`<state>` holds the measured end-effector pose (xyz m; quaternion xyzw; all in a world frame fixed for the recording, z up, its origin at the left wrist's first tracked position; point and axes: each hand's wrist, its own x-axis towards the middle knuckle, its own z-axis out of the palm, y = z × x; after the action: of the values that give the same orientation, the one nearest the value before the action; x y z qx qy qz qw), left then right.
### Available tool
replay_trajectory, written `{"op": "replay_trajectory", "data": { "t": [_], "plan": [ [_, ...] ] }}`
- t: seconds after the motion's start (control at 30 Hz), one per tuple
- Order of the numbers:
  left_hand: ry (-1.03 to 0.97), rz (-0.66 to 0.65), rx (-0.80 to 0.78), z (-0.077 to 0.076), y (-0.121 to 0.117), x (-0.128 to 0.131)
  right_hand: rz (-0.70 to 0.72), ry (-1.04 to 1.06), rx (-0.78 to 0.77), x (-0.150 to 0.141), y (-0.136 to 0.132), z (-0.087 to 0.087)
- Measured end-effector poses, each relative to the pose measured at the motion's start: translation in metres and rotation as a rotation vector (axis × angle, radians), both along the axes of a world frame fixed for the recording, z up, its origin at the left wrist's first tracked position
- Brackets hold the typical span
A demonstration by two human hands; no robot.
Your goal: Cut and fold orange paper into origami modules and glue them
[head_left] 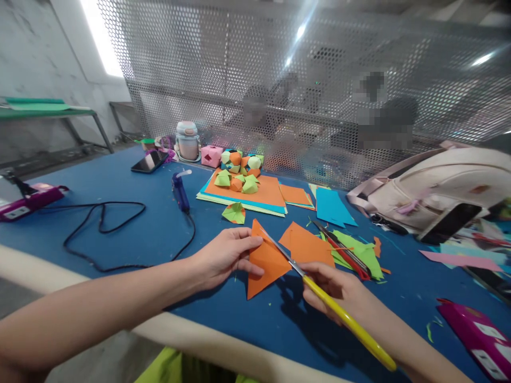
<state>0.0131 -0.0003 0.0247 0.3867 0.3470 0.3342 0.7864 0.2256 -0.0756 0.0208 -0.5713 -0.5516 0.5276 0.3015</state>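
Observation:
My left hand (227, 255) pinches the left side of a folded orange paper triangle (269, 268) above the table. My right hand (333, 290) is closed around a pair of scissors with a long yellow handle (347, 319). The scissor blades lie along the triangle's upper right edge; whether they have cut into it I cannot tell. Just behind my right hand rests another orange paper piece (311, 244). Beside it a red-handled cutter (351, 258) lies on green paper scraps (369, 255).
A glue gun (181, 192) with a black cord stands at left. Folded paper shapes (236, 183) sit on a stack of coloured paper (271, 192). A bottle (187, 141), phone (149, 161), blue paper (333, 206), backpack (431, 181) and purple power strip (475, 335) surround the work.

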Motion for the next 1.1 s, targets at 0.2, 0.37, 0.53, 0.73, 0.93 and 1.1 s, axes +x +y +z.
{"op": "replay_trajectory", "data": {
  "t": [0.2, 0.37, 0.53, 0.73, 0.93, 1.1],
  "plan": [
    [0.02, -0.007, -0.018, 0.001, -0.001, 0.001, 0.003, -0.047, 0.022, -0.005, 0.003, -0.001],
    [0.012, -0.016, -0.035, 0.002, -0.003, 0.002, -0.004, -0.002, -0.031, -0.003, 0.004, -0.005],
    [-0.018, -0.027, -0.051, 0.001, -0.003, 0.002, -0.063, -0.035, -0.033, -0.007, 0.003, -0.009],
    [-0.041, -0.033, -0.059, -0.001, -0.001, 0.001, -0.144, -0.088, 0.013, -0.008, 0.003, -0.022],
    [-0.049, -0.048, -0.062, -0.001, -0.002, 0.001, -0.171, -0.084, 0.008, -0.01, 0.002, -0.018],
    [-0.045, -0.099, -0.083, -0.001, -0.003, 0.001, -0.13, -0.07, 0.016, -0.012, 0.005, -0.013]
  ]
}}
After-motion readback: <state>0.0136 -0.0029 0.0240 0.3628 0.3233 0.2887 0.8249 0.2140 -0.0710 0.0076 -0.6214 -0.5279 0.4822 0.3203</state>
